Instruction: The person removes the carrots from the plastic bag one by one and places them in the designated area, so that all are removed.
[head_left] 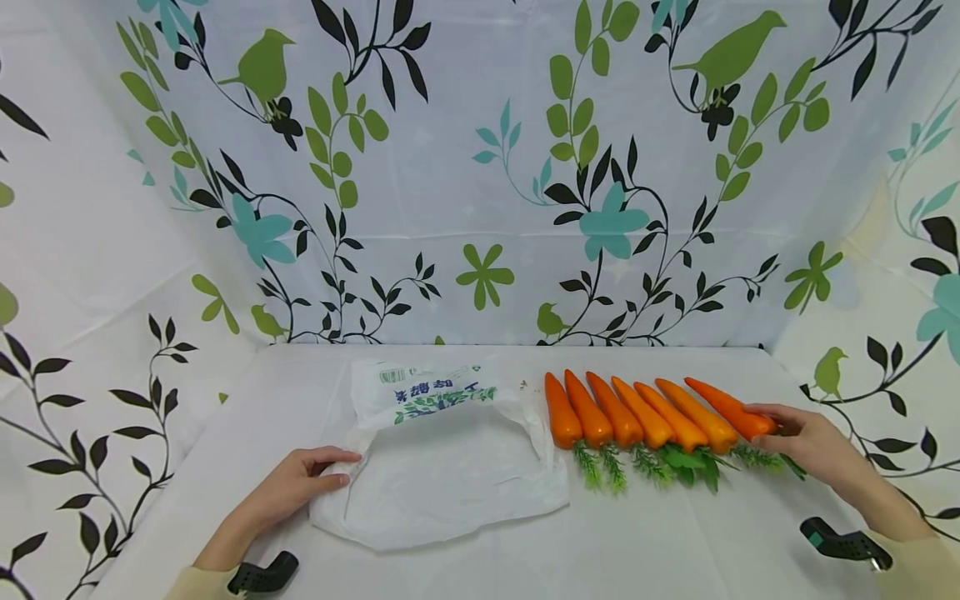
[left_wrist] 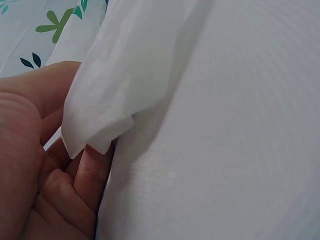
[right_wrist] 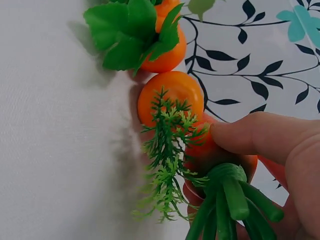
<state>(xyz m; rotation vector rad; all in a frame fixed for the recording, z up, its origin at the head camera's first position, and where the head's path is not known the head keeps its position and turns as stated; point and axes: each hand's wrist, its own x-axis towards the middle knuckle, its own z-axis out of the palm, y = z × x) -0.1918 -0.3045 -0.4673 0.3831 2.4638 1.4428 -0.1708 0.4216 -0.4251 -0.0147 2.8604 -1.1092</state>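
Observation:
A white plastic bag (head_left: 450,479) with printing on its upper part lies flat on the table. My left hand (head_left: 303,483) holds its left edge between thumb and fingers; in the left wrist view a fold of the bag (left_wrist: 120,75) hangs over the fingers. To the bag's right, several toy carrots (head_left: 596,417) lie side by side, tips away from me and green tops toward me. My right hand (head_left: 813,442) grips the thick end of the rightmost carrot (head_left: 723,404). In the right wrist view the thumb presses on this carrot above its green stems (right_wrist: 227,187).
A white-covered table (head_left: 637,542) carries everything. Patterned cloth (head_left: 420,183) with leaves and birds hangs behind it and at both sides. A black wrist device (head_left: 262,575) sits on the left wrist and another (head_left: 843,542) on the right.

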